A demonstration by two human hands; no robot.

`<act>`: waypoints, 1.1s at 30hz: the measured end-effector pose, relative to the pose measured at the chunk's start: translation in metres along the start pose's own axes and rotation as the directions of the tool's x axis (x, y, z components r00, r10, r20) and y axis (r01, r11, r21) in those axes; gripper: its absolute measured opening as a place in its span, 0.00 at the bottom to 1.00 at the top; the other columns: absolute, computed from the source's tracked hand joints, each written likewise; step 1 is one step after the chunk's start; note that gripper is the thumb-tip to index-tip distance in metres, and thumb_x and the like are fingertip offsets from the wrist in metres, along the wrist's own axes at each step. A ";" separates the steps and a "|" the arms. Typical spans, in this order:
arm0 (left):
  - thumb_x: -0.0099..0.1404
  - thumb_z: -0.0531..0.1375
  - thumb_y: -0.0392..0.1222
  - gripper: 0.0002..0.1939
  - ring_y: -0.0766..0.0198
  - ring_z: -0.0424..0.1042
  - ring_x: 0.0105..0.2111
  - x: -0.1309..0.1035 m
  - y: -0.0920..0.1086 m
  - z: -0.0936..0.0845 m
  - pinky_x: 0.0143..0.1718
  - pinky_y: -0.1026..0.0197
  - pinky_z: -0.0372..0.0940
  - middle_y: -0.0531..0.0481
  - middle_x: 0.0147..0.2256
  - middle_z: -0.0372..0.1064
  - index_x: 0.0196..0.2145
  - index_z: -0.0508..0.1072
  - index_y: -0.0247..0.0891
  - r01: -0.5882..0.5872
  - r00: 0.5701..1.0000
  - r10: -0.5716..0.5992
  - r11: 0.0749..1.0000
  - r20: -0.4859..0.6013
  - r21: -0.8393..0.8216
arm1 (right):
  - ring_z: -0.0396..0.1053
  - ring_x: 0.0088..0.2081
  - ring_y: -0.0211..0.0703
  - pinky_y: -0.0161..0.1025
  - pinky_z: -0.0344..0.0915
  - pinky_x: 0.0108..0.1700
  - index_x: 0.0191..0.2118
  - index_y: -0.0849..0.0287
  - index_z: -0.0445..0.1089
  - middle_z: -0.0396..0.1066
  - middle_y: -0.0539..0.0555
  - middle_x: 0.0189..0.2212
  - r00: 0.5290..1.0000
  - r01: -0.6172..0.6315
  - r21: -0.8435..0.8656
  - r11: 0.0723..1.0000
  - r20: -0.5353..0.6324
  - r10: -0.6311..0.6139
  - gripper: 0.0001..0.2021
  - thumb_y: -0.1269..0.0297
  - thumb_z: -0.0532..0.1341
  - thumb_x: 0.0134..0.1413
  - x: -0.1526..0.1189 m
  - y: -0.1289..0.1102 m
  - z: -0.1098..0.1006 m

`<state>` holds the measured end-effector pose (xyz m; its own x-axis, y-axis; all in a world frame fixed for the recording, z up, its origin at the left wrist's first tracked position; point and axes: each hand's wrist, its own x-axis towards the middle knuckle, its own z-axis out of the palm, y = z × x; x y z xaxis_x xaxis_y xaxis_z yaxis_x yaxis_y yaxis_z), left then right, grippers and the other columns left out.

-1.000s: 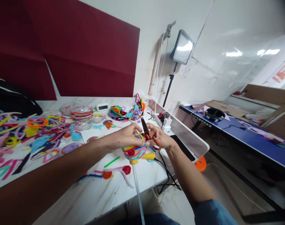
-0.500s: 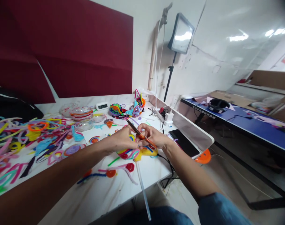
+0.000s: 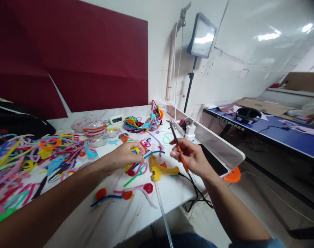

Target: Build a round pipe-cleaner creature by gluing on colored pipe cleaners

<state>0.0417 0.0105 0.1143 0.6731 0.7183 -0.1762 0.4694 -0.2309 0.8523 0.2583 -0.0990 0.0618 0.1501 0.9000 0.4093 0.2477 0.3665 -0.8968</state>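
White table (image 3: pixel 115 220); L hand (image 3: pixel 122 156) on multicolor pipe-cleaner piece (image 3: pixel 136 167), R hand (image 3: pixel 191 156) w/ orange-handled snips (image 3: pixel 178 146).

A white worktop (image 3: pixel 115 220) is seen, smeared and crowded. Loose pipe cleaners (image 3: pixel 14 162) are heaped across its left side. Clear dishes (image 3: pixel 91 126) and a small clock (image 3: pixel 117 119) are set near the far edge. A yellow glue gun (image 3: pixel 159 169) is laid near the front, a power strip (image 3: pixel 186 130) by the right rim.

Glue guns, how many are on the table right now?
1: a yellow glue gun lies on the white table between the left hand and right hand. The pipe-cleaner pile could hide others.
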 end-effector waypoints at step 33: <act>0.46 0.64 0.44 0.12 0.69 0.53 0.19 -0.016 0.017 0.006 0.19 0.65 0.50 0.58 0.18 0.56 0.23 0.63 0.40 -0.122 0.992 0.123 0.973 -0.008 -0.198 | 0.57 0.24 0.36 0.34 0.53 0.27 0.37 0.58 0.67 0.62 0.47 0.23 0.974 0.222 -0.467 0.856 0.146 -0.173 0.14 0.51 0.62 0.55 -0.039 0.000 0.034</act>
<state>0.0424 -0.0087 0.1287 0.7212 0.6896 -0.0663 0.2612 -0.1820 0.9480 0.2202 -0.1259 0.0407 -0.0360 0.8478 0.5291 0.6921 0.4031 -0.5988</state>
